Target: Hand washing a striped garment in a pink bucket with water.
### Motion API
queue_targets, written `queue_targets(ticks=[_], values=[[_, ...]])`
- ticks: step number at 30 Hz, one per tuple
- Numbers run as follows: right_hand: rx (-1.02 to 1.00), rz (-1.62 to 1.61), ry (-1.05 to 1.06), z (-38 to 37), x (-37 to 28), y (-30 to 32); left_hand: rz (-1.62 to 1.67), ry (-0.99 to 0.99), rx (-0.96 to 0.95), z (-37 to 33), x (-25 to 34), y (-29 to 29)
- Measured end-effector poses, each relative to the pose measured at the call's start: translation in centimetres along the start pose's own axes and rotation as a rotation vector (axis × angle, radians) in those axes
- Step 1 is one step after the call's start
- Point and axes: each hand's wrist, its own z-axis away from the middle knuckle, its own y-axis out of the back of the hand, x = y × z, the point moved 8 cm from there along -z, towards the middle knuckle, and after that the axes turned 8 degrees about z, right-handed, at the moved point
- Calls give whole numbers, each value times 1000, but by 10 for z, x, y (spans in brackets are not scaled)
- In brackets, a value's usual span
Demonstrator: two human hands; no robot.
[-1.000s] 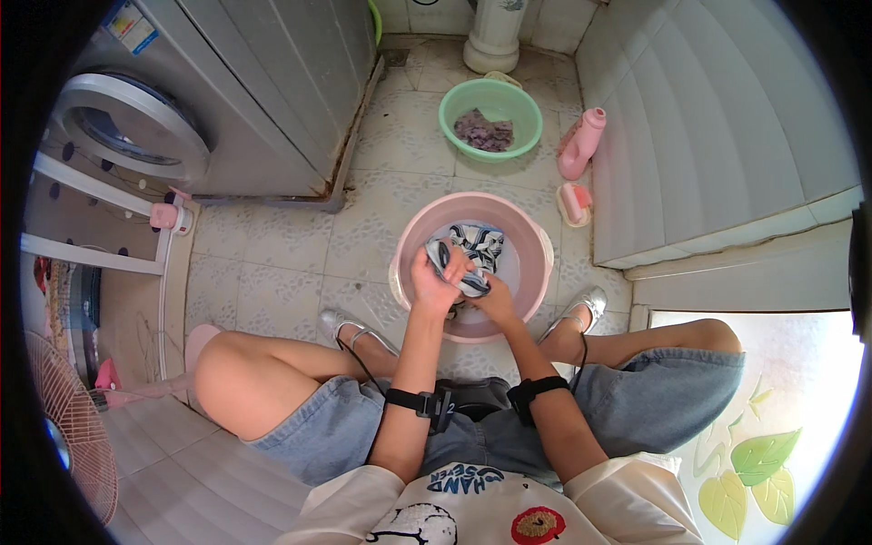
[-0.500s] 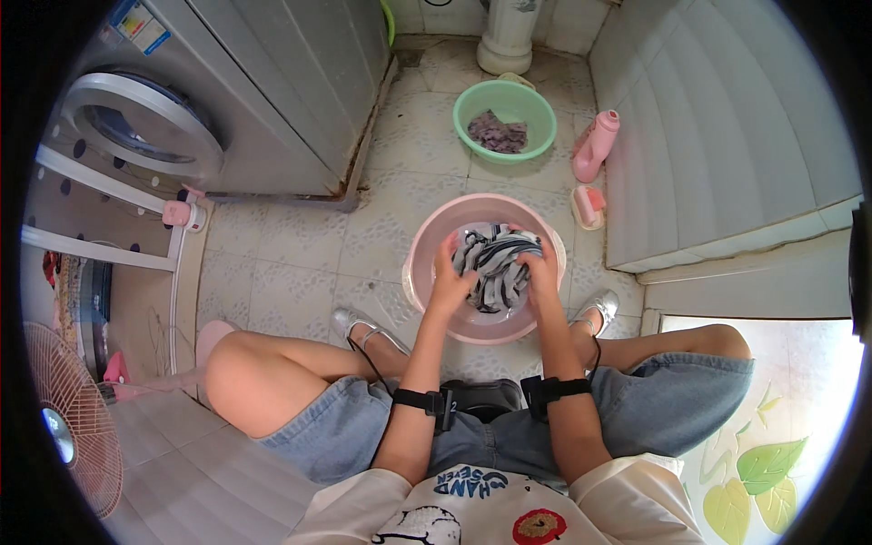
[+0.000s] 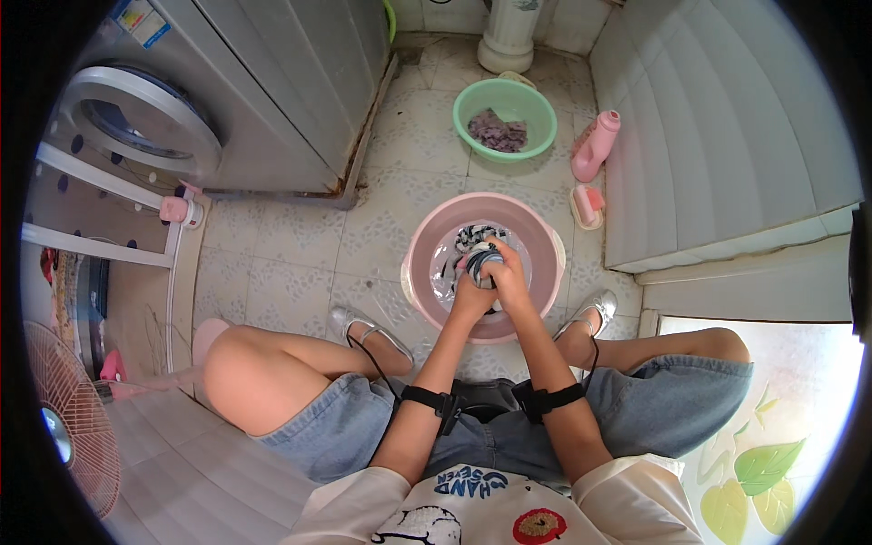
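Observation:
Between my feet stands a pink basin [image 3: 423,238] with some water in it. A black, white and grey striped cloth [image 3: 484,265] is bunched up over the water, and part of it hangs or lies at the far side of the basin. My left hand [image 3: 473,295] is closed round the near part of the bunch. Right beside it, my right hand [image 3: 510,272] grips the same cloth from the right. The two hands press together, so much of the gathered cloth is hidden between the fingers.
Beyond the pink basin is a green basin [image 3: 461,127] holding a purplish cloth [image 3: 497,133]. A pink bottle [image 3: 596,145] and a pink brush [image 3: 588,207] are by the right wall. At left stand a grey front-loading washing machine [image 3: 272,91] and a fan [image 3: 73,418].
My hands have come together from the two sides of the cloth. The spread cloth is now squeezed into a tight bunch between them.

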Motion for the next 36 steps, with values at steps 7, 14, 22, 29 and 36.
queue_targets(ticks=[7,14,22,29,36], values=[[217,-235,-212,-6,62,14,-93,78,25,5,-16,6],[291,-399,-323,3,77,14,-280,311,74,4,-36,16],[195,733,292,9,15,8,-657,94,-64,17,-32,-11],[351,-90,-275,8,68,42,-574,224,-89,19,-32,-14],[341,-411,-460,15,84,38,-552,136,-126,19,-34,-13]])
